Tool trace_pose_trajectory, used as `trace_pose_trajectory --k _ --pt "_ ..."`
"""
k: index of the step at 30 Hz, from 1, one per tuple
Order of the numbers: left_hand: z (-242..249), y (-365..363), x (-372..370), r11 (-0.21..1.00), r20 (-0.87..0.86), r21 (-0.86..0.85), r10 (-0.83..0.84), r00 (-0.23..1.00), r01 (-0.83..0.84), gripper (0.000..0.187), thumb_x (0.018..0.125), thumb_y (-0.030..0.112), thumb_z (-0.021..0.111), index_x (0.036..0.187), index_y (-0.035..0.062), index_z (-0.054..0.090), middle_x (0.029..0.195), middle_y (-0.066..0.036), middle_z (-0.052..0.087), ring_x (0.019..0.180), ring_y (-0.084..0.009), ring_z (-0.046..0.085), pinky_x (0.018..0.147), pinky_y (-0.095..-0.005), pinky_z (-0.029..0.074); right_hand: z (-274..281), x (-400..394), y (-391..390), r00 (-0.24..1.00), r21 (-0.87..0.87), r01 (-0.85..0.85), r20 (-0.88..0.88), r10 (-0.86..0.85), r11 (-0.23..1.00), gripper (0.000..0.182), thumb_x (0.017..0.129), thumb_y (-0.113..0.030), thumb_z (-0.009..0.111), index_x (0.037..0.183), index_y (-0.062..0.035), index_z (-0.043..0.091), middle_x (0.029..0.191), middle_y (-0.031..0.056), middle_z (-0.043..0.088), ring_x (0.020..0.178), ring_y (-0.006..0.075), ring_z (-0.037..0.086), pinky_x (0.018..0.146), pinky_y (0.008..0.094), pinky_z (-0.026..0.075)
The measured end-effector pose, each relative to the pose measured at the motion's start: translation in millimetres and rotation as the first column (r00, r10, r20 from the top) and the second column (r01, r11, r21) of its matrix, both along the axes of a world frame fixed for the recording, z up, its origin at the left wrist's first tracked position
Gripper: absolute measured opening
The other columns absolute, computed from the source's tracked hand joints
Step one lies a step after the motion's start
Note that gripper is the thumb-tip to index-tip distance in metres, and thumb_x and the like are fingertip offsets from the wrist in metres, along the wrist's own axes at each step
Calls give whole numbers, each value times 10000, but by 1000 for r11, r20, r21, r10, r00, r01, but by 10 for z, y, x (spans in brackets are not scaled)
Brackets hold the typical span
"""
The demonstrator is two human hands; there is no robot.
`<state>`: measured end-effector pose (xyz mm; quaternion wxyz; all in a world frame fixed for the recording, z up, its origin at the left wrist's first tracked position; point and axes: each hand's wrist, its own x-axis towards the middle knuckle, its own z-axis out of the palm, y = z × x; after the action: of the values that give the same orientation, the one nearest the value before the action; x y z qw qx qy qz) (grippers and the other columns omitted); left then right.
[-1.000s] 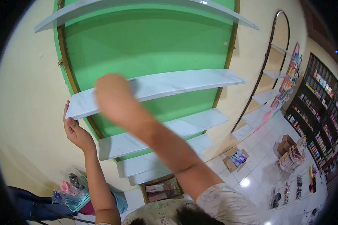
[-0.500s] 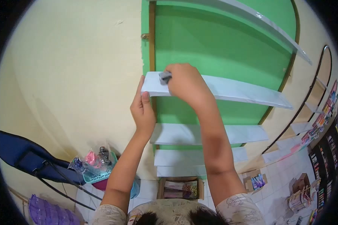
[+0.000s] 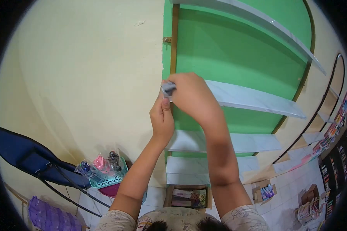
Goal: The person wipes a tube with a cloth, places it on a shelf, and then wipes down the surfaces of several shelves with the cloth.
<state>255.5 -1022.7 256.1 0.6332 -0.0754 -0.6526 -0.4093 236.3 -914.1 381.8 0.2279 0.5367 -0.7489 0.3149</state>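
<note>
A white marble-patterned shelf (image 3: 254, 98) runs across a green wall panel (image 3: 239, 50). My right hand (image 3: 189, 90) is closed on a small grey object (image 3: 168, 88) over the shelf's left end. What the object is, I cannot make out. Just below and left of it, my left hand (image 3: 162, 113) grips the shelf's left end, thumb at the front edge. My right hand and forearm hide much of that end.
Lower white shelves (image 3: 189, 165) hang beneath. On the left are a dark blue folding chair (image 3: 27, 154), a turquoise basket (image 3: 108, 180) with wrapped items and a purple bag (image 3: 52, 217). Cardboard boxes (image 3: 169, 198) stand on the floor. A black-framed rack (image 3: 316, 111) is at right.
The view has shifted, so the shelves appear further right. My right hand with the grey object has moved left to the shelf's end, close to my left hand.
</note>
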Motion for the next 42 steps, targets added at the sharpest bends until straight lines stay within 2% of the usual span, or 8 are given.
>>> trace_pose_trajectory --k 5,10,16,21,24,28,37,42 --pt "77 54 191 986 165 109 -139 976 122 439 1038 229 368 1365 -57 439 1295 -198 559 1198 -214 524 1002 -314 383 13 -6 -158 993 135 117 -9 -117 984 237 700 -9 541 898 12 668 897 222 661 833 417 618 762 461 493" --pt "229 85 234 999 102 -6 -48 994 49 425 1039 228 344 1364 -25 446 1381 -218 488 1277 -278 476 1058 -362 348 -192 -37 543 993 -95 88 -69 -95 992 324 700 8 519 980 -2 683 1065 219 649 970 400 610 880 440 478" --pt "146 16 113 994 21 -101 52 998 -50 366 1041 234 332 1223 -14 529 1366 -224 499 1251 -319 495 1041 -370 364 -64 -900 1541 721 -48 686 181 -669 726 331 696 -20 552 990 -23 704 927 247 667 885 402 650 812 444 502" --pt "150 72 101 995 9 -61 83 996 -83 348 1039 218 326 1196 -9 539 1359 -216 508 1198 -309 527 1014 -365 382 -33 -1230 1374 562 88 823 24 -827 561 193 805 -138 576 830 13 693 882 246 675 843 408 654 743 477 522" --pt "151 107 21 994 -53 -39 98 994 -100 346 1038 206 321 1200 -14 535 1351 -209 516 1157 -289 544 997 -356 390 -64 -638 626 864 9 503 35 -503 864 147 768 -94 588 771 24 675 791 262 647 784 422 637 752 491 499" --pt "133 169 1 996 -52 6 93 994 -93 350 1038 191 311 1213 -24 524 1328 -206 533 1105 -269 559 976 -346 401 10 -167 41 993 68 117 18 -118 991 139 727 -70 577 793 1 675 830 240 655 808 419 630 756 473 500" --pt "215 95 176 990 58 -102 106 993 -100 331 1022 160 318 1202 -16 534 1312 -209 545 1241 -312 499 1041 -370 362 56 -1467 1530 814 120 572 41 -579 812 250 729 -54 555 923 8 699 897 230 680 856 392 653 797 435 508" --pt "460 387 220 846 44 -301 472 880 -439 286 936 100 410 1138 28 598 1274 -154 580 1251 -350 481 1085 -487 288 -71 -1253 1402 747 45 665 -3 -665 746 162 773 -123 613 814 -3 713 849 243 673 819 402 657 747 479 526"
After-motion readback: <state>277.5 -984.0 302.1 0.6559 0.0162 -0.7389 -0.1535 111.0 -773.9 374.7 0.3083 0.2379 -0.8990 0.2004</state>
